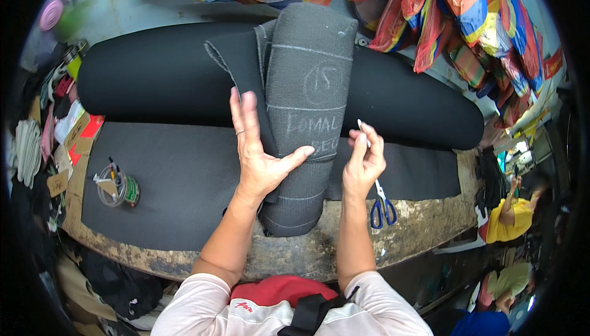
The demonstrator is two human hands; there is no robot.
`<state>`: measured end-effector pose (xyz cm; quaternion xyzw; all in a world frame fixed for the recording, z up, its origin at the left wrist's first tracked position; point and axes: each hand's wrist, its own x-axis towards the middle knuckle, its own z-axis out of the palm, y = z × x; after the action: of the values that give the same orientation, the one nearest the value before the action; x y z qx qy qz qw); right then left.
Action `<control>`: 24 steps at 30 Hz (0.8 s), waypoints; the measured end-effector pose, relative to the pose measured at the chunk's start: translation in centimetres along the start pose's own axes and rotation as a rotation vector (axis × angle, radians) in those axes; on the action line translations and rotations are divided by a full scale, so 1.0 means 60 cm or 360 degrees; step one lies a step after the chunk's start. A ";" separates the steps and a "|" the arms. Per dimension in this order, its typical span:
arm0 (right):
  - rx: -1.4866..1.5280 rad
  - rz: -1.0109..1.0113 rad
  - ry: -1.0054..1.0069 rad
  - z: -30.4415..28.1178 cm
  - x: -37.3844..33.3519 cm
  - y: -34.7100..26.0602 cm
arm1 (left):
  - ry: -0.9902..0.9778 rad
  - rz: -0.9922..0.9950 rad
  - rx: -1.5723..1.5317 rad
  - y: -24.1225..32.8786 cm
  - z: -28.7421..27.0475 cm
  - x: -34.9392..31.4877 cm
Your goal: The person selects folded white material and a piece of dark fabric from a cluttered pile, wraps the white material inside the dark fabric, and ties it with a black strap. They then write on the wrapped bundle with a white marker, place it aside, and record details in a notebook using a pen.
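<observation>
A dark grey fabric roll (310,84) lies lengthwise in front of me, marked with white lines and handwriting. My left hand (261,167) is at its left side with fingers spread, thumb reaching over the roll; whether it presses on the cloth I cannot tell. At the roll's right edge my right hand (364,167) pinches a short white stick of chalk (360,124), its tip pointing up. Scissors (383,210) with blue handles rest on the table just right of that hand. A loose folded flap of black fabric (236,59) stands out at the roll's upper left.
Behind lies a thick black fabric roll (166,68), crosswise. A flat dark sheet (172,170) covers much of the worn wooden table (283,259). On it stands a clear container (117,187) of small tools. Colourful striped bags (455,4) hang at the back; people (511,218) sit far right.
</observation>
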<state>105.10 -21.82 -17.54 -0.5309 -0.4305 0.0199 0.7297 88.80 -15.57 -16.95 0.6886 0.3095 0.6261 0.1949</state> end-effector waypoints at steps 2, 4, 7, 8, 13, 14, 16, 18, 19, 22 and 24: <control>0.0103 0.0270 -0.0204 -0.033 -0.032 0.039 | 0.0130 -0.0389 -0.0229 -0.013 -0.012 -0.025; 0.0054 0.0525 -0.0430 -0.055 -0.066 0.068 | 0.0046 -0.0811 -0.0385 -0.027 -0.040 -0.056; 0.0609 0.0744 -0.0485 -0.042 -0.120 0.079 | -0.0873 -0.1049 -0.0669 -0.029 -0.085 -0.113; 0.0586 0.0727 -0.0508 -0.036 -0.131 0.069 | -0.0808 -0.1035 -0.0826 -0.016 -0.093 -0.139; 0.0608 0.0556 -0.0758 0.006 -0.160 -0.047 | -0.0443 -0.0999 -0.0837 0.033 -0.170 -0.211; 0.0587 0.0451 -0.0837 0.016 -0.169 -0.073 | -0.0425 -0.1031 -0.0793 0.039 -0.199 -0.221; 0.0617 0.0250 -0.0955 0.038 -0.187 -0.115 | -0.0515 -0.0984 -0.0591 0.048 -0.269 -0.241; 0.0952 0.0499 -0.1068 0.058 -0.207 -0.139 | -0.0156 -0.0969 -0.0631 0.061 -0.334 -0.269; 0.1095 0.0645 -0.1120 0.067 -0.216 -0.142 | 0.0072 -0.0889 -0.0542 0.071 -0.367 -0.288; 0.0848 0.0396 -0.1157 0.112 -0.257 -0.117 | 0.0329 -0.1210 -0.0681 0.101 -0.470 -0.347; 0.0544 0.0222 -0.1154 0.135 -0.295 -0.088 | 0.0642 -0.1295 -0.0755 0.118 -0.526 -0.384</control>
<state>86.49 -26.59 -23.58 -0.3883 -0.6134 0.3265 0.6053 58.50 -39.95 -24.96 0.3147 0.4334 0.6731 0.5100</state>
